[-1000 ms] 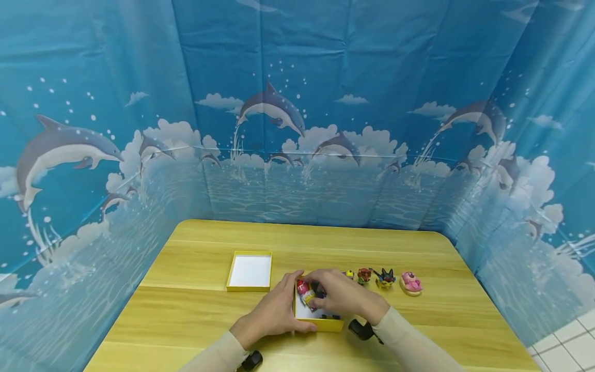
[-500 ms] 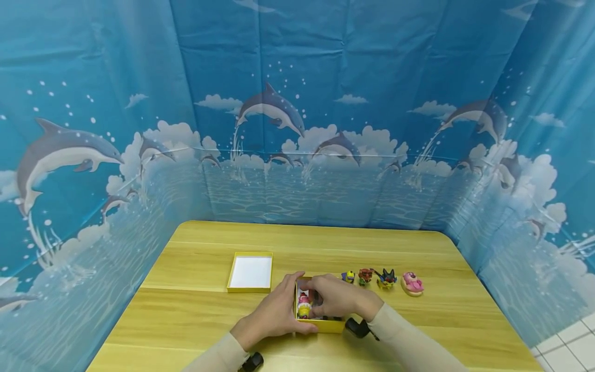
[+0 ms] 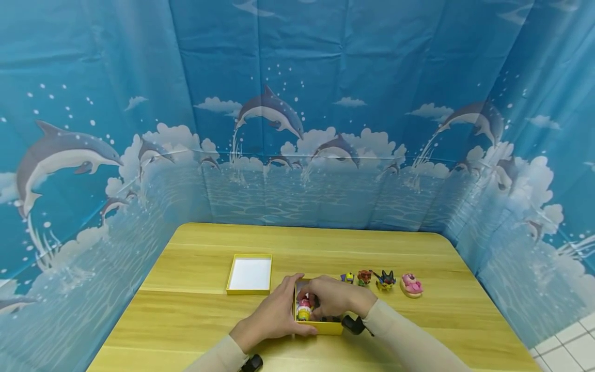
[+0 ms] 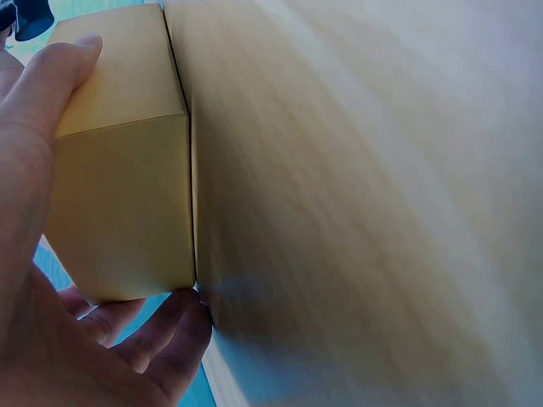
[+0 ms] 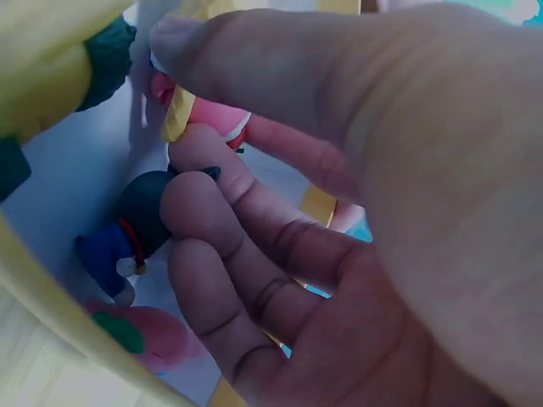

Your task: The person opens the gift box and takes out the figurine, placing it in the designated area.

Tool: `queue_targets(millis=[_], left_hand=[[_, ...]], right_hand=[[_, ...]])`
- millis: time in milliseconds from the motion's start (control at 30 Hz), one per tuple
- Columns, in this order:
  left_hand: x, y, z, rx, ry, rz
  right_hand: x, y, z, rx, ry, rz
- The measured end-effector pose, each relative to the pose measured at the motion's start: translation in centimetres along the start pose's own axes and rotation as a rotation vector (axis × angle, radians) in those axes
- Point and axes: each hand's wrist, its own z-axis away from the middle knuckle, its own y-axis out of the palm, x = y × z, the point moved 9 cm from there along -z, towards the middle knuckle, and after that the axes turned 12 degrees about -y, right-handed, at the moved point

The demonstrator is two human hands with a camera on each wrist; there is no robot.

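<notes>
In the head view a yellow box (image 3: 328, 328) stands on the table, its white inside holding small toy figurines. My left hand (image 3: 274, 312) grips its left side; in the left wrist view the thumb presses one wall and fingers wrap round the far corner. My right hand (image 3: 337, 297) reaches into the box and pinches a pink-and-yellow figurine (image 3: 304, 312) by the left wall. The right wrist view shows this figurine (image 5: 216, 117) between thumb and index finger, partly covered. Under the other fingers lie a dark blue figurine (image 5: 144, 203) and a pink one with green (image 5: 157, 335).
A yellow lid (image 3: 249, 274), white inside, lies left of the box. Toys line up at right: a yellow-and-purple figurine (image 3: 347, 278), a reddish-brown one (image 3: 364, 277), a black-eared one (image 3: 386, 280) and a pink bear (image 3: 411, 285). A dolphin-print curtain (image 3: 297, 191) surrounds the table (image 3: 186, 320).
The pink-and-yellow figurine has turned from slanted to straight along the box's left wall and moved nearer the front. My right hand has shifted slightly; the left hand keeps its grip.
</notes>
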Motion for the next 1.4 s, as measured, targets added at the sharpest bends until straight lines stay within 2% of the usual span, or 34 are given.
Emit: queue_targets(millis=[433,1067,1400], left_hand=[[0.0,-0.1,-0.1,-0.005,0.007,0.002],[0.1,-0.1,-0.1,0.014,-0.015,0.015],[0.0,0.0,-0.1,0.003,0.005,0.022]], right_hand=[[-0.2,-0.2,-0.2,-0.011,-0.001,0.031],[-0.2,-1.0,0.6,-0.091,-0.050,-0.070],[-0.7,-1.2,0.7,-0.155,-0.059,-0.151]])
